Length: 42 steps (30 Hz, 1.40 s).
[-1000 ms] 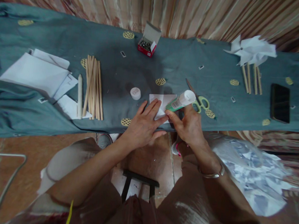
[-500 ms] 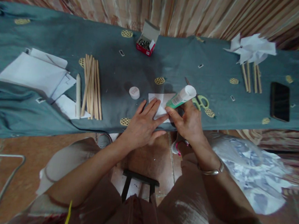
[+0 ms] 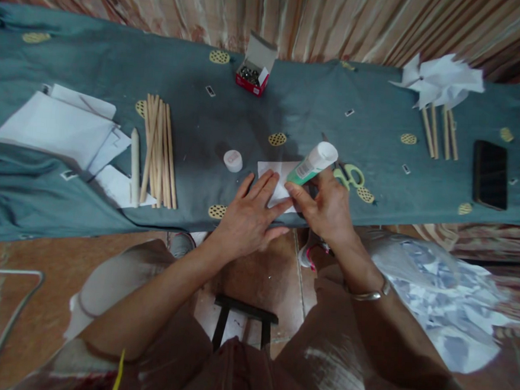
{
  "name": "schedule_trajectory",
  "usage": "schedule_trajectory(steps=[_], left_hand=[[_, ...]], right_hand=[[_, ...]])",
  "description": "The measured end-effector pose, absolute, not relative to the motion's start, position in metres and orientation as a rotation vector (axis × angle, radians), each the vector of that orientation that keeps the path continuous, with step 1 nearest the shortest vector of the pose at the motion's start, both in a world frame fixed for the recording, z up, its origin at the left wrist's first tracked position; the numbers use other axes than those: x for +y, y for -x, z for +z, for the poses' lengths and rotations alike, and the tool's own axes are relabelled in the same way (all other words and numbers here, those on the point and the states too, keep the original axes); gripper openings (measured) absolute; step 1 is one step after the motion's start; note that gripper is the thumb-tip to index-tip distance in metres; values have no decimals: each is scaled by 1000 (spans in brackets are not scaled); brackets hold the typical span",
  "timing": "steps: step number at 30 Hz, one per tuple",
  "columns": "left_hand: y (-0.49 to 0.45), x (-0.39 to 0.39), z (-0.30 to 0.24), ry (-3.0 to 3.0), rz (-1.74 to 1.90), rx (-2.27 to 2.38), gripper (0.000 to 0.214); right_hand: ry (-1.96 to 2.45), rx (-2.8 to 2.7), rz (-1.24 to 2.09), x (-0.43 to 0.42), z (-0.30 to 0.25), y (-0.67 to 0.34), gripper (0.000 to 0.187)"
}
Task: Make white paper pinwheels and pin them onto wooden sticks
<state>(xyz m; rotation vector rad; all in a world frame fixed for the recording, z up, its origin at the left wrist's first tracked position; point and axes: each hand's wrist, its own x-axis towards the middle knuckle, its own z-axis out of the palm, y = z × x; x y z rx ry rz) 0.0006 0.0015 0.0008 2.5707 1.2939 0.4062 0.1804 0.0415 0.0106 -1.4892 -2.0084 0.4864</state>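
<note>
My left hand (image 3: 248,215) lies flat with fingers spread on a small white paper square (image 3: 276,171) near the front edge of the grey-blue cloth (image 3: 256,123). My right hand (image 3: 327,208) grips a green and white glue tube (image 3: 312,162), tilted with its nozzle end down at the paper's right side. The tube's white cap (image 3: 233,160) stands just left of the paper. Green-handled scissors (image 3: 349,176) lie right behind the tube.
Wooden sticks (image 3: 158,150) and white paper sheets (image 3: 60,127) lie at the left. A red box of pins (image 3: 251,75) sits at the back. Paper pinwheels on sticks (image 3: 439,91) and a black phone (image 3: 490,174) are at the right. A bag of paper scraps (image 3: 444,300) rests by my right knee.
The glue tube has shifted slightly left and down toward the paper with my right hand. My left hand stays flat on the paper.
</note>
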Motion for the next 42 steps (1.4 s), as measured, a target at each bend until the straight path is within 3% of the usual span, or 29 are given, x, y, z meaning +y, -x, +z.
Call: schedule_trajectory(steps=[23,42], left_hand=[[0,1,-1,-2576,420,1300,50],[1,2,-1,-2584,413,1283,53]], right_hand=[[1496,-2096,486,39,13,-175,46],[1492,-2078,461,33,14,-183,39]])
